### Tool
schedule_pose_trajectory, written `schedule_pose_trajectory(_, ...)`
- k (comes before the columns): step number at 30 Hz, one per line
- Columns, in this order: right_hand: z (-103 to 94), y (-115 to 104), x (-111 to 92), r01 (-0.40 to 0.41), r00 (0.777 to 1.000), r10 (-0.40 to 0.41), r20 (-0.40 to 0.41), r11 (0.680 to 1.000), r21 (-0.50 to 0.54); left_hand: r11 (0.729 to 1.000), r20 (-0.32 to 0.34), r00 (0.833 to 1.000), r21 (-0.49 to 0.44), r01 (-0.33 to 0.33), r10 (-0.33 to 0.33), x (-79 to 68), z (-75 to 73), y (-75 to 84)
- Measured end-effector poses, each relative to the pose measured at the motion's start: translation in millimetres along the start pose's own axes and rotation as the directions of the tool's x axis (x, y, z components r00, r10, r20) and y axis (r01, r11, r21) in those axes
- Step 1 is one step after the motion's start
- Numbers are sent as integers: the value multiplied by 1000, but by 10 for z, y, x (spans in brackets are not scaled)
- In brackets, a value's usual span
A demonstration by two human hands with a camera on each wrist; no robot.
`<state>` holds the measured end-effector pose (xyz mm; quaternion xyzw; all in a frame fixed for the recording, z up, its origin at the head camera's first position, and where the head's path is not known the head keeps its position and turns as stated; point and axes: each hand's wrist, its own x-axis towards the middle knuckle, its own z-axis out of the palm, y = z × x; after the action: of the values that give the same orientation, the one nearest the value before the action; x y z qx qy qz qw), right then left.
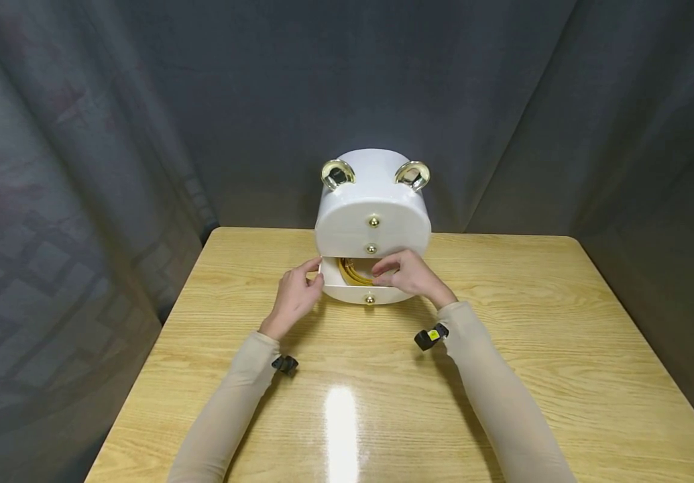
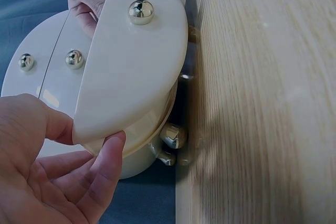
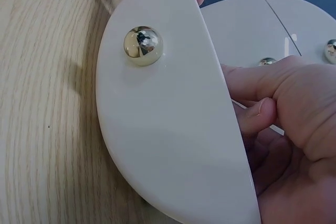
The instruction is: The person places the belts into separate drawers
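A white rounded box (image 1: 373,181) with gold ear shapes has its lowest drawer (image 1: 347,294) pulled out. My left hand (image 1: 296,290) pinches the drawer's left corner; in the left wrist view, the fingers (image 2: 111,153) lie on both sides of that corner. A coiled yellow cable (image 1: 349,274) lies in the drawer. Over the drawer's right part, my right hand (image 1: 413,274) reaches in with bent fingers at the coil, holding it. From the right wrist, the drawer front (image 3: 163,108) hides those fingertips and the cable.
Gold knobs (image 1: 373,221) stick out from the drawer fronts. The box stands near the back edge of a wooden table (image 1: 503,335). Dark grey curtains (image 1: 262,100) hang behind and at the sides.
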<state>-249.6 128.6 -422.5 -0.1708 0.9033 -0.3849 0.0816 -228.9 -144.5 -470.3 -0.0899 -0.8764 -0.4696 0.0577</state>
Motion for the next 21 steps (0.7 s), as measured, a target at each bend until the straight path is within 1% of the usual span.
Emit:
schedule_pose_trajectory(5, -18, -12, -19, -15, 1000, 15, -10, 1000, 18, 1000, 2, 1000, 4, -3, 3, 3, -4, 0)
schedule_pose_trajectory(9, -38, -33, -46, -3, 1000, 4, -10, 999, 52, 1000, -6, 1000, 12, -15, 15, 3, -11, 11)
schedule_pose_trajectory(13, -48, -30, -71, 12, 999, -9, -39, 998, 67, 999, -26, 999, 40, -33, 34, -12, -25, 40)
schedule_pose_trajectory(17, -49, -45, -115, 4, 995, 3, -104, 997, 75, 993, -59, 997, 115, -39, 46, -40, -39, 87)
schedule_pose_trajectory(19, -47, -58, -138, 1, 990, 11, -138, 996, 85, 986, -84, 995, 163, -47, 62, -57, -44, 122)
schedule_pose_trajectory(21, -46, -77, -165, 1, 986, 17, -168, 995, 104, 974, -119, 989, 216, -64, 92, -81, -46, 162)
